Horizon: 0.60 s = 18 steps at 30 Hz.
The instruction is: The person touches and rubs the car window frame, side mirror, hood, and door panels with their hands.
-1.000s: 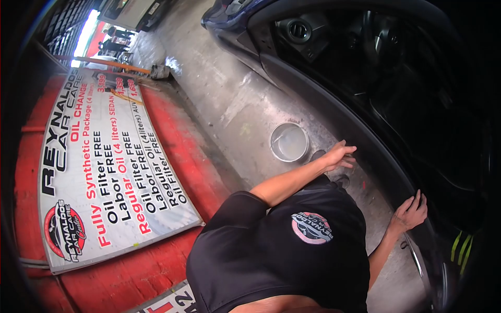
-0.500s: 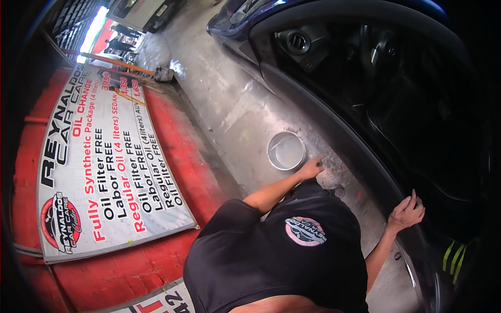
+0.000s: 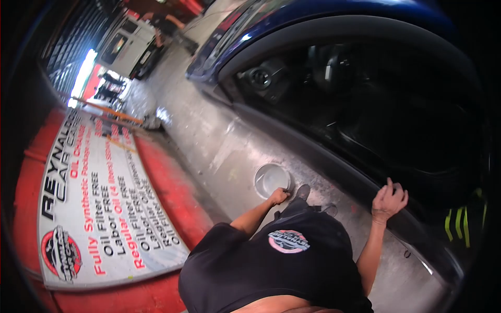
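Observation:
My left hand [image 3: 279, 195] is low beside the round metal bucket [image 3: 272, 181], at its near right rim. Its fingers are curled, and what they hold, if anything, is too small to make out. The bucket stands on the concrete floor and its inside looks pale. My right hand [image 3: 389, 199] rests at the dark sill [image 3: 334, 167] of the blue car [image 3: 292, 15], fingers spread, with nothing in it. The car's side stands open onto a dark interior.
A white price banner [image 3: 112, 208] hangs on a red wall [image 3: 156, 172] at left. An orange pole [image 3: 112, 112] lies beyond it. A white vehicle [image 3: 122, 49] and a person [image 3: 169, 28] are farther back. Yellow-green stripes [image 3: 458, 227] show at right.
The view has tilted up, showing more of the car and background. My left hand has moved from near the sill to the bucket and curled. My right hand stays by the sill.

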Tool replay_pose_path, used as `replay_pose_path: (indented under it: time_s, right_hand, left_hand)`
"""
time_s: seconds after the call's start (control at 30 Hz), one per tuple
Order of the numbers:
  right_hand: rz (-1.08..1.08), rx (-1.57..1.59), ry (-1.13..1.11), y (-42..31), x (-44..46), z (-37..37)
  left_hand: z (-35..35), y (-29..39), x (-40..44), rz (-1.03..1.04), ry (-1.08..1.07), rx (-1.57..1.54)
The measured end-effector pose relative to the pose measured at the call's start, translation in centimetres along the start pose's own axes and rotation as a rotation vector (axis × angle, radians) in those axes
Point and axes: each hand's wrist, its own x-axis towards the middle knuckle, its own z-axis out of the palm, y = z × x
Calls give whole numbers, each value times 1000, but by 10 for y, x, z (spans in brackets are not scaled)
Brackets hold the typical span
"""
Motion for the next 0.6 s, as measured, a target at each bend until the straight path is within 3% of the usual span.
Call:
replay_pose_path:
  time_s: [0.33,0.57,0.6]
  right_hand:
    - [60,163,-30,-4,10,-27]
    - [107,237,26,-7,13,-38]
    - [106,249,37,-8,14,-40]
  left_hand:
    - [46,47,9,356,-125,160]
    - [62,97,1,555,-401,137]
    - [57,116,-7,661,-395,152]
